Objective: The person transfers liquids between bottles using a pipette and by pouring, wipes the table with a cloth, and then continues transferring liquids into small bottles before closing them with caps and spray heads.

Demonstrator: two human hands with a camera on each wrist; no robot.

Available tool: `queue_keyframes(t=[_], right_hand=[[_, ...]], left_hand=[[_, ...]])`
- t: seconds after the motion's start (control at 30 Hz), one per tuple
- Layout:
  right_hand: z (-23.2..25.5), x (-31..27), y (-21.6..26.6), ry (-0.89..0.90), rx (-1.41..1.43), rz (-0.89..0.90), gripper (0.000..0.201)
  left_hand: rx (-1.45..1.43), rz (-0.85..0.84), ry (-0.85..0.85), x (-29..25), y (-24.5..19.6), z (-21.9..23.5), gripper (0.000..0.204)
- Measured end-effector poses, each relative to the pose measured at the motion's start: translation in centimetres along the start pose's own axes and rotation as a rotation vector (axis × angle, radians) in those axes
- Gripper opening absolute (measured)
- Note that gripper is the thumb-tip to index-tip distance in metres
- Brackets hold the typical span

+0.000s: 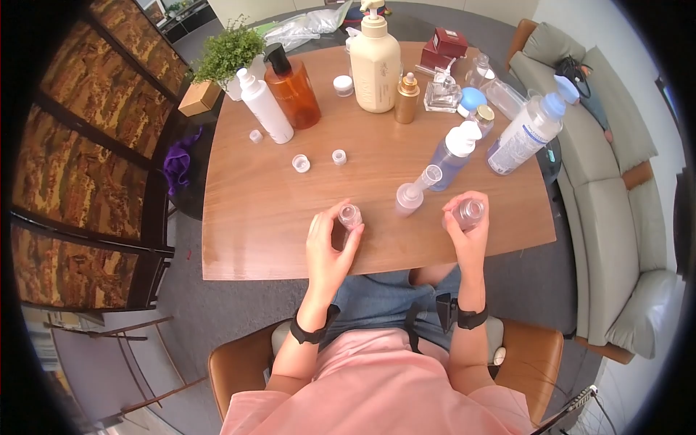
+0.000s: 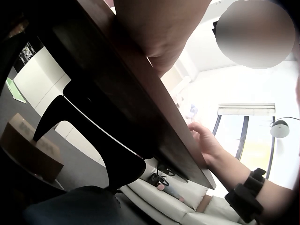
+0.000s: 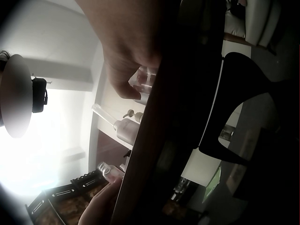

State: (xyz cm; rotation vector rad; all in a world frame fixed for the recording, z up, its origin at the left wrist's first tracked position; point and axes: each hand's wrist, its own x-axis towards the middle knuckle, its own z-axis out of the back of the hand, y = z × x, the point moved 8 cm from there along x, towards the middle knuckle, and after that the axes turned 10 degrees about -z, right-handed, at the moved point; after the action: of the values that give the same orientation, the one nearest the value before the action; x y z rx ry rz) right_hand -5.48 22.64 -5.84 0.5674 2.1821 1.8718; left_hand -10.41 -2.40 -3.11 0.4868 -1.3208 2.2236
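My left hand (image 1: 325,243) holds a small clear open-necked bottle (image 1: 349,215) between thumb and fingers, near the table's front edge. The same bottle (image 3: 108,171) shows low in the right wrist view, its neck free of the fingers. To the right, my right hand (image 1: 470,230) grips another clear open-necked bottle (image 1: 471,211); part of it (image 3: 146,78) shows past the fingers in the right wrist view. Between the hands stands a translucent bottle (image 1: 409,203) with a small clear funnel (image 1: 429,176) at its top, leaning right. The left wrist view hides the left hand's bottle.
Small caps (image 1: 301,163) lie on the wooden table (image 1: 254,232) beyond my left hand. A blue-tinted pump bottle (image 1: 451,161) and a large clear spray bottle (image 1: 527,135) stand behind my right hand. An amber pump bottle (image 1: 296,94) and a cream pump bottle (image 1: 375,69) stand farther back.
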Motion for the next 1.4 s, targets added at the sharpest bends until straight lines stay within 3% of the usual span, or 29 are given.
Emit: queue_keyframes(t=[0.3, 0.47, 0.9, 0.97, 1.4], right_hand=[[0.0, -0.1, -0.1, -0.015, -0.004, -0.02, 0.033], [0.2, 0.0, -0.4, -0.012, 0.011, -0.018, 0.034], [0.3, -0.1, -0.4, -0.03, -0.011, -0.042, 0.035], [0.2, -0.1, -0.4, -0.021, 0.006, -0.03, 0.035], [0.0, -0.1, 0.2, -0.024, -0.079, 0.016, 0.038]], left_hand=[[-0.016, -0.013, -0.002, -0.2, 0.2, -0.1, 0.043], [-0.079, 0.085, -0.015, -0.4, 0.6, -0.1, 0.049], [-0.09, 0.137, 0.009, -0.6, 1.3, -0.4, 0.051], [-0.075, 0.07, -0.029, -0.6, 1.0, -0.2, 0.053], [-0.07, 0.081, -0.023, -0.5, 0.9, -0.2, 0.055]])
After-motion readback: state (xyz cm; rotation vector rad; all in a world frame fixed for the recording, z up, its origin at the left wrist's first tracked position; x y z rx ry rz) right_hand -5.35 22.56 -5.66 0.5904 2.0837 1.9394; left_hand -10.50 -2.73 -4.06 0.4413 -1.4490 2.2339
